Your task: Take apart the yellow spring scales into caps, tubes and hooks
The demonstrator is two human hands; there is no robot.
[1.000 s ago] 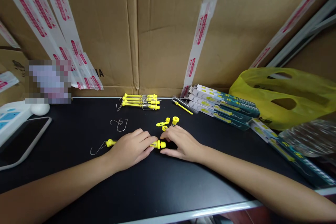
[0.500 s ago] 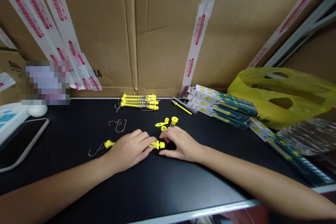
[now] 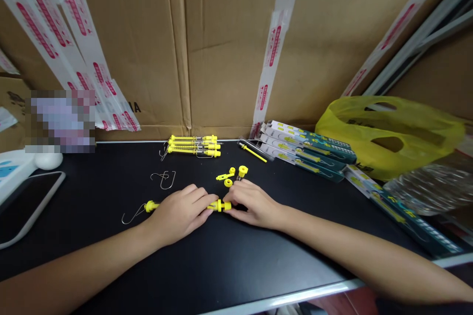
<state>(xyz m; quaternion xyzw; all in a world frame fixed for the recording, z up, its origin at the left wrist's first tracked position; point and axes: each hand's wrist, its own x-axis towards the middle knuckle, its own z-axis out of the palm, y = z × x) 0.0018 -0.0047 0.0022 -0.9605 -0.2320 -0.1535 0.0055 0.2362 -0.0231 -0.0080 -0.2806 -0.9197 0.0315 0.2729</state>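
Cardboard (image 3: 229,49) stands behind the counter (image 3: 207,270), whose smooth black top could let a small round part roll off if I knocked it. To my right lie a yellow bag (image 3: 354,123) and the boxes (image 3: 310,145); to my left is a phone (image 3: 29,202). All of them are apart from my hands.

My left hand (image 3: 179,214) is wrapped over the tube (image 3: 151,206), its fingers closed round the middle, so both ends stick out, low over the counter in front of me. Were that grip to slacken while the other hand twisted or pulled, the whole tube might turn or jerk. My right hand (image 3: 254,204) has thumb and forefinger nearly together, pinched on the cap (image 3: 227,206); pulling askew could make them slip, and a sudden release could flick the cap away.

Beyond lies the bundle (image 3: 192,147) of similar tubes. The tube's hook (image 3: 135,214) points out past my left wrist and could snag my skin if the tube swung. Nearer the middle are the loose wires (image 3: 174,177). Smallest are the strip (image 3: 223,177) and ring (image 3: 228,183), close beyond my right fingertips, where a careless knuckle could scatter them
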